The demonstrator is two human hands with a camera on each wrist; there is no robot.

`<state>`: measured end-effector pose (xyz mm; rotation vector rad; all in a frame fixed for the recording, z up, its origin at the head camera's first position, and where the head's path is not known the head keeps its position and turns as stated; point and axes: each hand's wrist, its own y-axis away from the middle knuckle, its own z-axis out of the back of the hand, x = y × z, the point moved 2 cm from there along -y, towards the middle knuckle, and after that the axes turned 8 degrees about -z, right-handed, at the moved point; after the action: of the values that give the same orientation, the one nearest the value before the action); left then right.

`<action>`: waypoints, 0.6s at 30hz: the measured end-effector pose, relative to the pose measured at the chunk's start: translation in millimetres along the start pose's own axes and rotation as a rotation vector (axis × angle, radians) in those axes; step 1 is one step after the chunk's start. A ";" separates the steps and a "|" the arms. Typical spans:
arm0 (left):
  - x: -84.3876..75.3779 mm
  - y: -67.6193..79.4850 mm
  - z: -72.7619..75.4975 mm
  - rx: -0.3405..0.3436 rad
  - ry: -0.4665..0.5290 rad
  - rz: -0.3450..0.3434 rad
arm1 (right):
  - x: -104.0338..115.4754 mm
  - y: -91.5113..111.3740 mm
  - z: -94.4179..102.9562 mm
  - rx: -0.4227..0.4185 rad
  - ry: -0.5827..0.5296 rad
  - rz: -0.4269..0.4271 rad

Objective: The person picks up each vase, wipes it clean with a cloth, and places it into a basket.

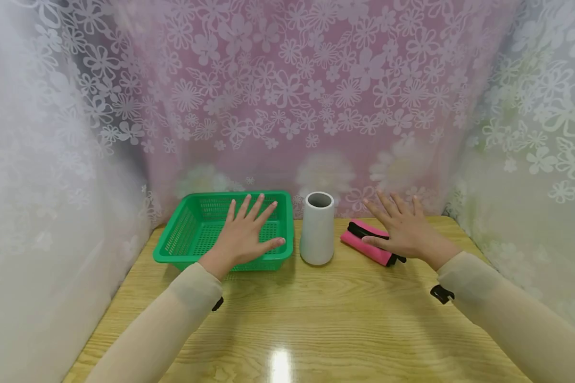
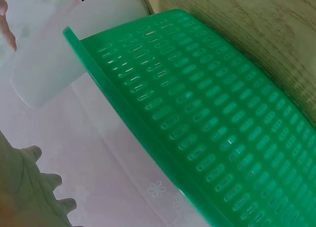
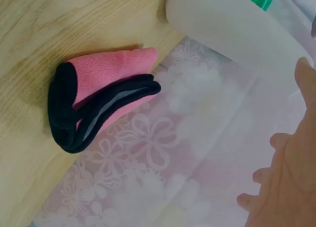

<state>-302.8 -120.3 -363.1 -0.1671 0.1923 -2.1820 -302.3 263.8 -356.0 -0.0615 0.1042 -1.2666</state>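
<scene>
In the head view my left hand (image 1: pixel 241 234) is held with fingers spread above the front right part of a green plastic basket (image 1: pixel 172 234), holding nothing. My right hand (image 1: pixel 407 231) is also spread, over the right end of a folded pink cloth with black edging (image 1: pixel 371 250); part of the cloth is hidden behind it. Between the hands a white vase (image 1: pixel 318 234) stands upright, its round mouth facing up. The right wrist view shows the folded cloth (image 3: pixel 108 94) apart from the right hand (image 3: pixel 286 172). In the left wrist view the basket's slotted side (image 2: pixel 197 118) is near the left hand (image 2: pixel 29 187).
Everything stands on a wood-grain table (image 1: pixel 287 319). A pink curtain with white flowers (image 1: pixel 292 96) hangs behind it, and pale curtains flank it on the left (image 1: pixel 43 186) and the right (image 1: pixel 532 175). Both forearms wear light sleeves with dark straps.
</scene>
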 end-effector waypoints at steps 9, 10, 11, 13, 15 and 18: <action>1.0 -2.2 -3.9 0.009 0.022 0.008 | 0.3 -4.1 -4.9 0.016 0.002 0.001; 1.0 -2.6 -4.4 0.014 0.021 0.010 | 0.4 -4.6 -5.5 0.020 0.007 0.001; 0.8 -3.0 -4.9 0.016 0.025 0.011 | 0.8 -4.8 -5.8 0.023 0.011 0.001; 0.4 -4.1 -6.4 0.024 0.026 0.010 | 1.7 -5.3 -6.5 0.031 0.013 0.000; -0.6 -4.7 -7.2 0.026 0.028 0.009 | 2.5 -5.4 -7.8 0.039 0.014 -0.002; -1.3 -5.6 -9.3 0.024 0.028 0.005 | 2.9 -5.6 -10.8 0.036 -0.007 0.001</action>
<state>-308.3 -115.4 -371.1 -0.1224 0.1820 -2.1818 -308.0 259.5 -366.3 -0.0351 0.0759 -1.2668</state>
